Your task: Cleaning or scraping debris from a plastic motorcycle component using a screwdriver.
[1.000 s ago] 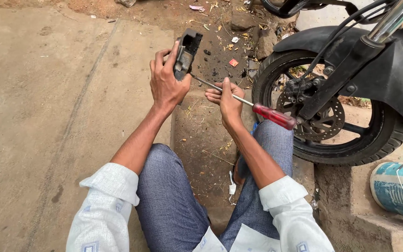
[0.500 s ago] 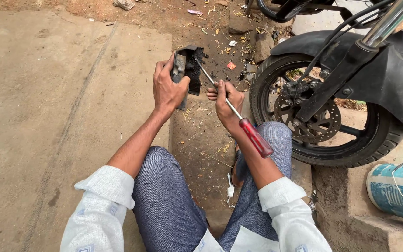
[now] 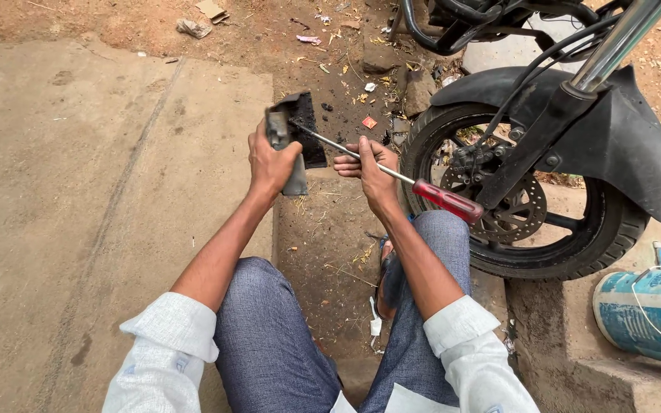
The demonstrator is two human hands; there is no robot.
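The left hand point(image 3: 271, 162) grips a black part point(image 3: 300, 126); the right hand point(image 3: 372, 170) pinches a screwdriver point(image 3: 392, 174) (red-handled), tip against it, beside the motorcycle wheel point(image 3: 529, 206).

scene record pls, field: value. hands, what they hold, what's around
view: head camera, looking down at a seated person
left hand: grips a black and grey part, held upright above the ground
right hand: holds a screwdriver by its metal shaft, red handle trailing right
tool contact: screwdriver tip meets the part
nearby: motorcycle front wheel with disc brake, at right
ground: concrete slab left, littered dirt middle
other: blue and white bucket on its side, lower right
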